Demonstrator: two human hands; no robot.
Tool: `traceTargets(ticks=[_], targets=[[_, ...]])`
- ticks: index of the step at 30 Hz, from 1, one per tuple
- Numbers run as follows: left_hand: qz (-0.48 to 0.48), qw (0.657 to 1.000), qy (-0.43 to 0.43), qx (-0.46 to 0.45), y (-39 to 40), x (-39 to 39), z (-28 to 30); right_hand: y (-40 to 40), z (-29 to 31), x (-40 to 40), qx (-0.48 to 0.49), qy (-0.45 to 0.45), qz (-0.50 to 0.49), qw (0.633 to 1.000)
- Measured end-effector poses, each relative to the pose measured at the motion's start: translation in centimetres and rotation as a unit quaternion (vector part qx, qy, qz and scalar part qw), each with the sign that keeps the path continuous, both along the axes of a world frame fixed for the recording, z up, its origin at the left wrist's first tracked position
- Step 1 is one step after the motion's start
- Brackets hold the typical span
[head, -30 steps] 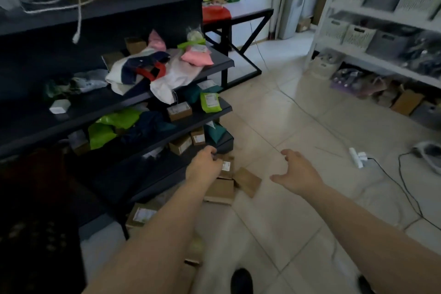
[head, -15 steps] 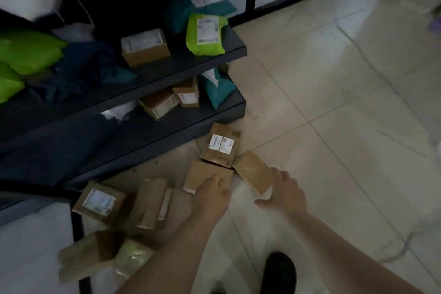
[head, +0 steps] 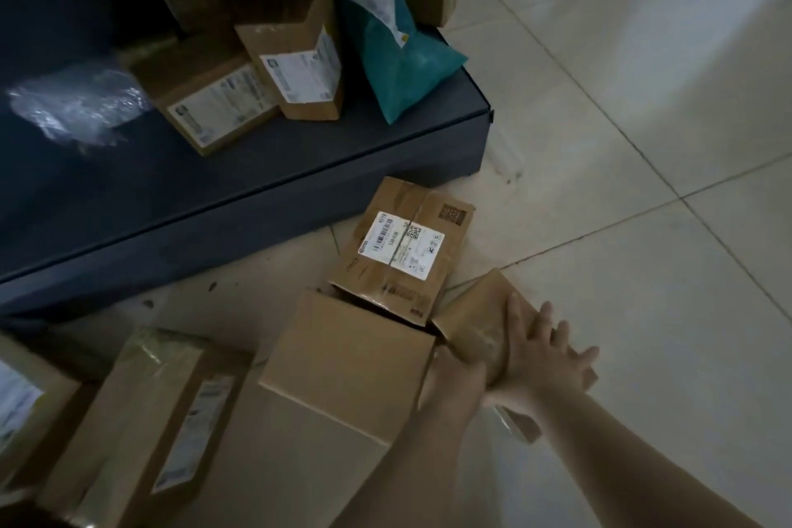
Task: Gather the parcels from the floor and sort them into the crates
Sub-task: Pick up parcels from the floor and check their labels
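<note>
A: Since a second ago, the left hand (head: 450, 388) has been closed on the plain brown cardboard box (head: 347, 360) on the tiled floor (head: 643, 227).
B: Right hand (head: 542, 349) is spread flat on the small tan parcel (head: 475, 322) beside it. Pickup judged underway; crates unseen.

Brown cardboard parcels (head: 343, 360) scattered flat on floor, one labelled (head: 403, 244)

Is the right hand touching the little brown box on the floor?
Touching. The head view shows the right hand lying flat on top of the small brown box, fingers spread across it.
</note>
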State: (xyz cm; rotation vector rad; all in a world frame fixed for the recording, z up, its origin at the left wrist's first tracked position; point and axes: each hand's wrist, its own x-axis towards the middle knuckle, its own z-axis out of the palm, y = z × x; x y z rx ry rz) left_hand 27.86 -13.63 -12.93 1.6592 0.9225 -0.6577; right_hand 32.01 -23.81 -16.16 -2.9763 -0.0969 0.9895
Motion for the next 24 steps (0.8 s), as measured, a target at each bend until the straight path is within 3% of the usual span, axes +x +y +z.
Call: traceTargets(ticks=[4, 7, 8, 10, 14, 17, 20, 24], targets=[[0.047, 0.995, 0.008, -0.087, -0.5, 0.8, -0.1, -0.9, 1.2, 0.3, 0.022, 0.011, -0.079, 0.997], [0.066, 0.994, 0.002, -0.088, -0.2, 0.6, 4.5, -2.0, 6.9, 1.3, 0.141, 0.086, -0.203, 0.965], [0.084, 0.995, -0.01, -0.05, 0.1, 0.5, 6.9, -2.4, 10.1, 1.6, 0.208, 0.112, -0.246, 0.94], [0.158, 0.986, -0.043, -0.02, 1.1, 0.0, 13.4, -2.8, 17.9, 2.1, 0.355, 0.172, -0.332, 0.857], [0.308, 0.938, -0.013, -0.16, 4.4, -1.4, 31.7, -2.7, 37.3, 2.4, 0.52, 0.276, -0.395, 0.705], [0.274, 0.929, -0.06, -0.241, 6.8, -2.6, 46.4, -1.7, 50.8, 2.0, 0.581, 0.284, -0.454, 0.612], [0.274, 0.895, -0.105, -0.336, 7.9, -4.1, 58.9, 0.1, 62.4, 0.6, 0.618, 0.27, -0.442, 0.592], [0.28, 0.896, -0.209, -0.274, 9.8, -6.3, 71.1, 2.5, 73.5, -1.0, 0.622, 0.198, -0.396, 0.646]])
